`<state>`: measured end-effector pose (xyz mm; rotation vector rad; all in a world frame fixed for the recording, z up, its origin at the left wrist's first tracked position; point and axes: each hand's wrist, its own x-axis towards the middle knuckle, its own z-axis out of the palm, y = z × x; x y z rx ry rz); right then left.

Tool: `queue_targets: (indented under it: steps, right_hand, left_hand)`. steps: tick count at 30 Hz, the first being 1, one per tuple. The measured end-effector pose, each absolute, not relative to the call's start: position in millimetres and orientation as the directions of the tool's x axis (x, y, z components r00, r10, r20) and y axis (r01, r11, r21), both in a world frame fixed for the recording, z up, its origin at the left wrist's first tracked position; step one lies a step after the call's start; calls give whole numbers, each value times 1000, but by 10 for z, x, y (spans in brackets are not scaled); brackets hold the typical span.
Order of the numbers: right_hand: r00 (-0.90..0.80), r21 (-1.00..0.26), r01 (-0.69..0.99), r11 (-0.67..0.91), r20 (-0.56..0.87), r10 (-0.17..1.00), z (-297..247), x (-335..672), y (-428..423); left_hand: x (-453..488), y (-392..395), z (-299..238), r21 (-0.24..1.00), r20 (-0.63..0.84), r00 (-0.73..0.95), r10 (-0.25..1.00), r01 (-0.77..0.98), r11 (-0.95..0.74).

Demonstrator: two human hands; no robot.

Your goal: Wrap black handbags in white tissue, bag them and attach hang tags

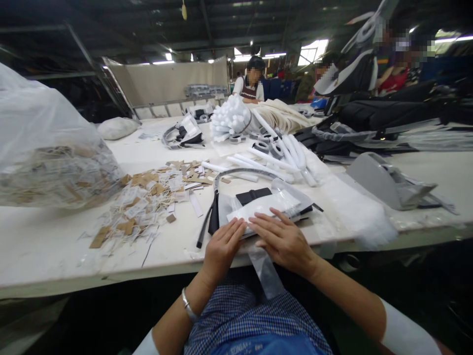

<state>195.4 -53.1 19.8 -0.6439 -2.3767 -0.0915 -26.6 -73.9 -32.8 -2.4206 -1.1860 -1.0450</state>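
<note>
A black handbag [214, 217] lies at the table's front edge, its long handle [251, 171] wrapped in clear film and arching over the far side. White wrapping sheet [271, 204] covers much of the bag, and a black strap piece [253, 195] shows beyond it. My left hand [223, 246] rests with outstretched fingers on the sheet's near left part. Beside it, fingers extended and lying flat, my right hand [283, 241] presses the same sheet. Below the right hand a translucent plastic strip [266, 276] hangs over the table edge. What lies under my palms is hidden.
Left of the bag spreads a pile of tags [148, 197], with a large clear sack [55, 148] behind. White foam tubes [273, 160] and tape rolls [261, 147] lie beyond. Black bags [384, 116] and a grey curved piece [380, 177] are at right. A co-worker [250, 84] is across the table.
</note>
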Motion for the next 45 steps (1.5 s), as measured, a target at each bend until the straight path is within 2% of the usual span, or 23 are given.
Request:
queue_targets:
  steps: [5, 9, 13, 16, 18, 21, 24, 29, 39, 45]
  right_hand:
    - [-678, -110, 527, 843, 544, 495, 125, 1766, -265]
    - [-711, -142, 472, 870, 523, 470, 55, 1942, -325]
    - [-757, -57, 438, 897, 515, 402, -135, 2328, -614]
    - [-807, 25, 474, 880, 413, 423, -383, 2464, -805]
    - [-792, 40, 491, 870, 435, 427, -534, 2418, -841]
    - [-712, -14, 483, 875, 576, 402, -660, 2228, -780]
    - [-626, -123, 436, 891, 670, 399, -644, 2063, -712]
    - [-606, -289, 324, 901, 668, 432, -447, 1998, -759]
    - [-626, -244, 334, 911, 664, 408, -277, 1897, -1121]
    - [-649, -248, 308, 919, 652, 393, 37, 1929, -975]
  left_hand:
    - [-308, -730, -362, 78, 689, 437, 578, 748, -659]
    - [-346, -725, -336, 105, 662, 448, 600, 738, -667]
    - [-349, -723, -296, 150, 650, 427, 629, 739, -657]
    - [-337, -719, -276, 176, 653, 418, 632, 728, -663]
    - [-331, -714, -270, 187, 656, 409, 634, 726, -662]
    - [-330, -708, -271, 191, 652, 408, 639, 727, -659]
    - [-335, -704, -277, 188, 648, 415, 639, 726, -662]
    - [-335, -699, -272, 177, 645, 422, 637, 728, -662]
    - [-335, -681, -264, 144, 641, 429, 636, 747, -649]
    - [-335, -692, -270, 124, 639, 449, 624, 741, -660]
